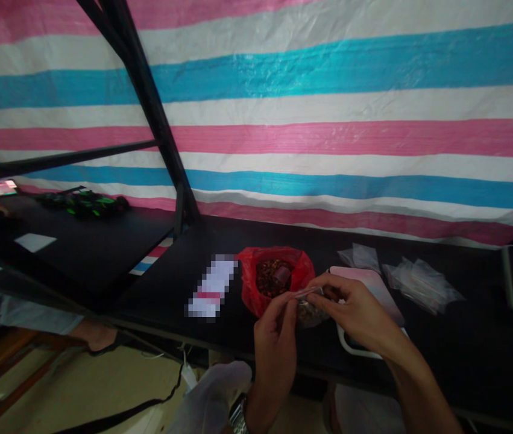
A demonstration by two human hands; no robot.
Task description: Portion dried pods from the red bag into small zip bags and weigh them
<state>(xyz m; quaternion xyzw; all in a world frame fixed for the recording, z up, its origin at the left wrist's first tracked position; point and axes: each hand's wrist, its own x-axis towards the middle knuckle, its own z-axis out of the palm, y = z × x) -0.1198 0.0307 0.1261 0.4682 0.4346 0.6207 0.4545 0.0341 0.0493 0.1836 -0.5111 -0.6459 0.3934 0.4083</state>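
Both hands pinch the top edge of a small clear zip bag (311, 314) with brownish contents. My left hand (278, 325) grips its left corner between thumb and fingers, with a metal watch on that wrist. On the other corner, my right hand (351, 304) has thumb and forefinger closed along the seal. Just behind the bag stands an open red plastic bag (249, 289) holding many small brown pieces, with a small dark reddish scoop or cup (282, 276) lying on them. A pinkish flat device (380, 289) lies partly under my right hand.
Flat clear zip bags (421, 283) lie to the right, with another clear bag (358, 256) behind the device. A blurred-out white sheet or screen (213, 286) lies left. Black frame bars (157, 126) rise beyond it. Another person's foot (97, 334) shows at lower left.
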